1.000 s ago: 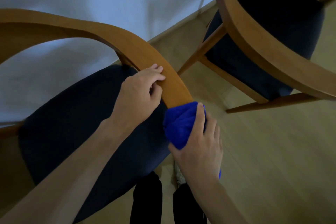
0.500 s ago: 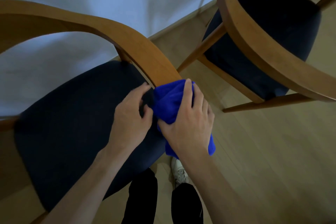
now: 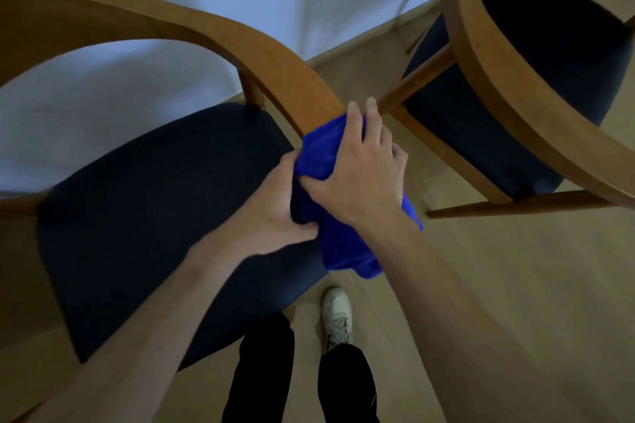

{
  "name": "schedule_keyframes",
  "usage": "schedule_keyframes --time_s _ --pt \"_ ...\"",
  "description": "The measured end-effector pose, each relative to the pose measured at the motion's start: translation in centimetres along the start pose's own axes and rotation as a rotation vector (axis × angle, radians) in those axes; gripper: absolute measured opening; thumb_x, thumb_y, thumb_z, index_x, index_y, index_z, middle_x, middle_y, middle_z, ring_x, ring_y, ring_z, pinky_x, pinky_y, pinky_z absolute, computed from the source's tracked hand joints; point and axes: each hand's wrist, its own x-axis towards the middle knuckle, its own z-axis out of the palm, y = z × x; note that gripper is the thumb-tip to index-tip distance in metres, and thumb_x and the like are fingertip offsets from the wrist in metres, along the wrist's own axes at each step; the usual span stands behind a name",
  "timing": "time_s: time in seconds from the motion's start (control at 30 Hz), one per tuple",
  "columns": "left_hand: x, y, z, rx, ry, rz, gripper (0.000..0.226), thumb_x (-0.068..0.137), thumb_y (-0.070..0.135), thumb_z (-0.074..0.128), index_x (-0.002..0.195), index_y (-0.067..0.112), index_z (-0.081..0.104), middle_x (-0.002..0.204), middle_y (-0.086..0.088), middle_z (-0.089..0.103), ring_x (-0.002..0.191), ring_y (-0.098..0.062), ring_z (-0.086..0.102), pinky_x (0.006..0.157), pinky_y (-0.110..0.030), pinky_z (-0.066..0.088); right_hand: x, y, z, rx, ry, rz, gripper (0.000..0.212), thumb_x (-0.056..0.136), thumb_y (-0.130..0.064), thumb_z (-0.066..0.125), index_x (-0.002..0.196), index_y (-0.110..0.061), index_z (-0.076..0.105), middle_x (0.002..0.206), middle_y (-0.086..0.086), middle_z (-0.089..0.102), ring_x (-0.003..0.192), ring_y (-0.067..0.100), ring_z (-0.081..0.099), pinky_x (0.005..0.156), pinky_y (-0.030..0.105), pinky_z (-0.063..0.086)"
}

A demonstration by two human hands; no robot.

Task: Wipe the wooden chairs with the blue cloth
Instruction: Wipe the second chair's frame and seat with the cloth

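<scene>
The blue cloth (image 3: 338, 189) sits at the centre of the frame, bunched over the near end of the curved wooden armrest (image 3: 240, 45) of the chair whose dark seat (image 3: 154, 216) fills the lower left. The right hand (image 3: 364, 175) lies on top of the cloth, its fingers (image 3: 372, 113) spread a little apart and reaching forward so the tips just meet bare wood beyond the cloth's edge, while the thumb curls round the bunched cloth. The left hand (image 3: 278, 206) comes in from below and left, pinching the cloth's side; its fingertips are hidden under the fabric, so how far they wrap cannot be told. A loose tail of cloth hangs down toward the lower centre, above the floor (image 3: 515, 285) and a white shoe (image 3: 338, 314). The step in hand looks to be wiping this arm's tip and underside. To do it well, I would judge that the cloth should be wrapped fully around the rail so both faces are cleaned at once, with the right palm keeping even pressure and the left hand drawing the slack taut underneath. Strokes ought to follow the curve of the wood toward the upper left rather than scrubbing across it. The hanging tail may snag or drag; gathering it in would help. The second chair (image 3: 515, 106) at upper right appears untouched by either hand for now.
</scene>
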Motion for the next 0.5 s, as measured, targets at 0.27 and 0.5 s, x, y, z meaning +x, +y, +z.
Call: schedule_keyframes --time_s 0.27,0.5 --pt "1.4 1.3 -3.9 -0.13 -0.1 -0.032 0.038 0.068 0.037 0.086 0.093 0.019 0.064 0.092 0.004 0.07 0.088 -0.011 0.068 0.081 -0.035 0.056 3.1 5.4 -5.9 0.428 -0.518 -0.125 0.08 0.075 -0.04 0.079 0.138 -0.036 0.03 0.136 -0.016 0.044 0.115 0.006 0.05 0.089 0.02 0.043" --pt "-0.9 1.6 -6.1 -0.003 0.096 0.052 0.035 0.083 0.02 0.074 0.112 0.032 0.059 0.101 0.012 0.068 0.095 -0.001 0.065 0.089 -0.031 0.054 4.9 0.8 -10.6 -0.285 -0.402 -0.44 0.047 0.067 -0.05 0.082 0.088 -0.028 0.045 0.08 -0.007 0.055 0.071 0.011 0.052 0.059 0.028 0.042"
